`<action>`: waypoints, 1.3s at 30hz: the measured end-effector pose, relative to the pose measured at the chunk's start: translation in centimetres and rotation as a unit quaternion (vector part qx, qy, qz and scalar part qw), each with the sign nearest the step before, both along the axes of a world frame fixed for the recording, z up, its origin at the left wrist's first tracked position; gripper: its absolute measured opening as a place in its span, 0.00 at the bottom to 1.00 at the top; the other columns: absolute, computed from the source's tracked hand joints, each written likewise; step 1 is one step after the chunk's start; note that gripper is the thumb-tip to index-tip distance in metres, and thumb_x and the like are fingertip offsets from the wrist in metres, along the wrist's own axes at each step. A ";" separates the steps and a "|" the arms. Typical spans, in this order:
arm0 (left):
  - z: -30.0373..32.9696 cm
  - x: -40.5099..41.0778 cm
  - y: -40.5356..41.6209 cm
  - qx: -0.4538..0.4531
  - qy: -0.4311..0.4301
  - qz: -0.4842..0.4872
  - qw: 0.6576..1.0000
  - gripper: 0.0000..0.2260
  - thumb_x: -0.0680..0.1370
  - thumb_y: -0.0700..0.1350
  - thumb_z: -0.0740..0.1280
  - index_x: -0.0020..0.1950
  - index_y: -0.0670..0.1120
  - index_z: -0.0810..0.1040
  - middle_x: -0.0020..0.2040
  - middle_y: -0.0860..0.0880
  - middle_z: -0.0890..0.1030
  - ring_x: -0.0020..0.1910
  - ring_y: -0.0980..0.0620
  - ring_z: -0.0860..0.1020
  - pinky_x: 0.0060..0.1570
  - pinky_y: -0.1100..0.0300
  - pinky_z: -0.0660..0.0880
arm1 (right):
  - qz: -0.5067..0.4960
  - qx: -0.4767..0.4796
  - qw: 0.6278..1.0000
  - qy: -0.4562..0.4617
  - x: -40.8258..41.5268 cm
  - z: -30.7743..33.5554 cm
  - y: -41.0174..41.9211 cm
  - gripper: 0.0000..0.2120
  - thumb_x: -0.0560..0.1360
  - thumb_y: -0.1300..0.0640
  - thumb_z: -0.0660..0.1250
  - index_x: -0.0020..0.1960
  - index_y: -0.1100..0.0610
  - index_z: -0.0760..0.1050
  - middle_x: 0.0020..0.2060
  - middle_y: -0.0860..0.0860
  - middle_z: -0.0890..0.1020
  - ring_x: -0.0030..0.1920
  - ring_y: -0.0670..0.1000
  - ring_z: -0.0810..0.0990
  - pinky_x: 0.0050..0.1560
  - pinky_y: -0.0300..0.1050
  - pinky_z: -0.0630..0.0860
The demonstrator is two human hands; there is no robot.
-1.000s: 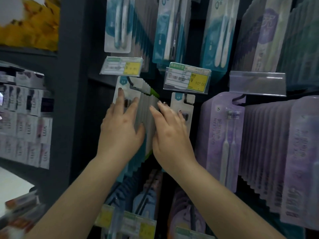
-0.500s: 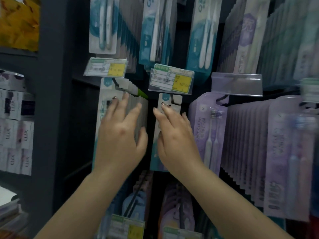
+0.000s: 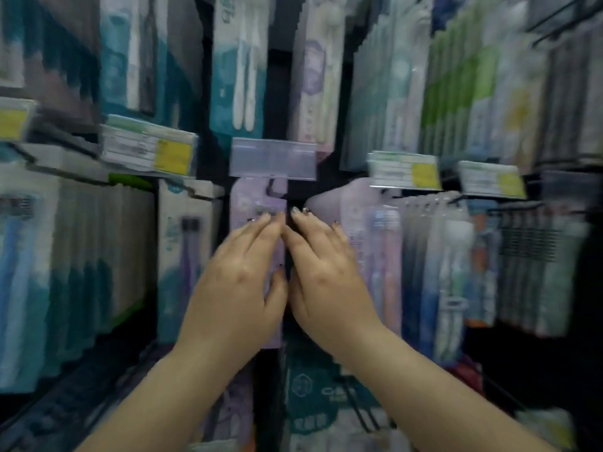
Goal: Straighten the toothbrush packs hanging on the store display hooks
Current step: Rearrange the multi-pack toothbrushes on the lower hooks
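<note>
The frame is blurred. A row of lilac toothbrush packs (image 3: 251, 199) hangs on a hook under an empty clear label holder (image 3: 272, 157). My left hand (image 3: 235, 285) lies flat on the front lilac pack, fingers straight and pointing up. My right hand (image 3: 326, 278) is just beside it, fingers straight, reaching at the left edge of the neighbouring lilac packs (image 3: 355, 203). A dark gap separates the two rows between my fingertips. Whether the right fingers touch a pack I cannot tell.
White and teal toothbrush packs (image 3: 186, 252) hang to the left, with a thicker row (image 3: 81, 256) beyond. Price tags with yellow patches (image 3: 150, 151) (image 3: 404, 169) stick out on hook ends. More packs hang above, to the right (image 3: 456, 256) and below.
Both hands and the view have shifted right, from the white and teal packs to the lilac packs. The hands are now closer together.
</note>
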State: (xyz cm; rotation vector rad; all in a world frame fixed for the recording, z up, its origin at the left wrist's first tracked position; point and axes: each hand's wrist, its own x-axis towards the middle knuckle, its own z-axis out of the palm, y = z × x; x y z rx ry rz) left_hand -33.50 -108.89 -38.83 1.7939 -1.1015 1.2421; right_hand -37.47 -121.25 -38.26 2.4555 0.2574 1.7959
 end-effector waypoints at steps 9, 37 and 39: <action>-0.1 -5.8 -11.2 0.069 -0.065 -0.011 0.995 0.26 0.73 0.48 0.55 0.71 0.45 0.65 0.66 0.40 0.73 0.65 0.38 0.71 0.62 0.43 0.71 | -0.093 0.048 0.994 -0.015 -8.6 -0.1 -11.0 0.22 0.71 0.58 0.54 0.63 0.63 0.73 0.61 0.60 0.76 0.63 0.59 0.73 0.64 0.62 0.68; -2.3 -8.4 -18.9 0.071 -0.050 0.114 0.990 0.27 0.72 0.51 0.55 0.66 0.40 0.72 0.68 0.37 0.70 0.69 0.38 0.58 0.68 0.39 0.53 | -0.210 0.172 0.935 0.229 -9.1 -3.1 -27.7 0.31 0.77 0.60 0.58 0.76 0.54 0.49 0.76 0.56 0.51 0.74 0.57 0.53 0.72 0.54 0.57; -2.2 -9.5 -20.2 0.069 -0.060 0.088 0.992 0.25 0.72 0.50 0.55 0.66 0.40 0.72 0.69 0.38 0.70 0.70 0.39 0.59 0.68 0.41 0.51 | -0.218 0.170 0.933 0.231 -8.8 -3.2 -27.8 0.32 0.76 0.60 0.59 0.76 0.53 0.48 0.76 0.55 0.50 0.75 0.56 0.53 0.72 0.56 0.57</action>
